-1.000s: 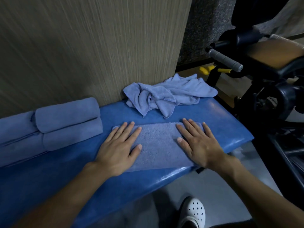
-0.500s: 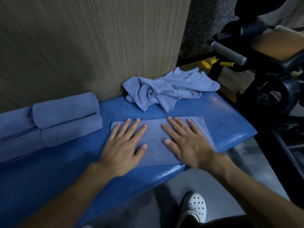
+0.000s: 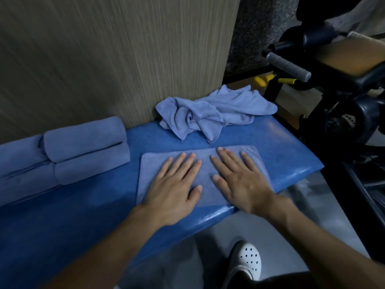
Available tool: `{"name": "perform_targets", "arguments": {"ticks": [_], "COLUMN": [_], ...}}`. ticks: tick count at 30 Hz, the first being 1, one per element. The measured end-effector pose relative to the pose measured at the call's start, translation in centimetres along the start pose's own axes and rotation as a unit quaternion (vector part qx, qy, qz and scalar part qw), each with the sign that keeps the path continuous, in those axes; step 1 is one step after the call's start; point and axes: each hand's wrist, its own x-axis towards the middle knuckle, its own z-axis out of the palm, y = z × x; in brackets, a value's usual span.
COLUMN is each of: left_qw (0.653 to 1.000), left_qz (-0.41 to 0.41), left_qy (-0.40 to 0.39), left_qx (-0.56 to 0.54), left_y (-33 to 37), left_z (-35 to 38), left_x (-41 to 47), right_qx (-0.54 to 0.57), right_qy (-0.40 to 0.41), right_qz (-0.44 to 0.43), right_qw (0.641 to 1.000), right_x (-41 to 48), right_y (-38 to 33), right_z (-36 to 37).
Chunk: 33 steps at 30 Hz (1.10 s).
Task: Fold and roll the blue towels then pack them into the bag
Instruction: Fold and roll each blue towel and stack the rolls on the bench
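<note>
- Left hand (image 3: 173,188): flat, fingers straight and spread, palm down on the folded blue towel (image 3: 150,170). It grips nothing.
- Right hand (image 3: 239,182): same pose, flat and spread on the towel's right half, just beside the left hand with thumbs near each other.
- The folded blue towel is a flat rectangle on the blue padded tabletop (image 3: 291,147), its near edge at the tabletop's front edge.
- Crumpled blue towel (image 3: 218,113): at 12 o'clock from the hands, heaped at the tabletop's back edge against the wall panel (image 3: 104,59), apart from the folded one.
- Rolled blue towels (image 3: 87,151): at 9–10 o'clock, two stacked, one on top of the other; more rolls behind them towards the left frame edge.
- Gym machine (image 3: 343,101): at 2 o'clock, off the tabletop, with its grey grip (image 3: 287,64) sticking out.
- White clog (image 3: 248,261): at 6 o'clock, on the floor.
</note>
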Motion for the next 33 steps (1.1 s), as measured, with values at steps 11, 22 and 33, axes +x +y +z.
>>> {"name": "perform_targets", "arguments": {"ticks": [11,22,33], "left_qw": [0.999,0.999,0.994], "left_qz": [-0.033,-0.039,-0.084], "left_qy": [-0.038,0.012,-0.068], "left_qx": [-0.005,0.035,0.007], "left_y": [-4.0,-1.6,-3.8], "left_z": [-0.5,-2.7,-3.6], "left_x": [-1.7,-5.0,-3.5], "right_qx": [-0.036,0.0,0.091], "right_qy": [-0.054,-0.091,-0.067], "right_qz": [0.093,-0.019,-0.05], "right_qw": [0.994,0.996,0.992], "right_x": [-1.4,-2.7,-2.4], "right_y": [2.7,0.7,-4.6], "right_z": [-1.7,-2.6,-3.1]}}
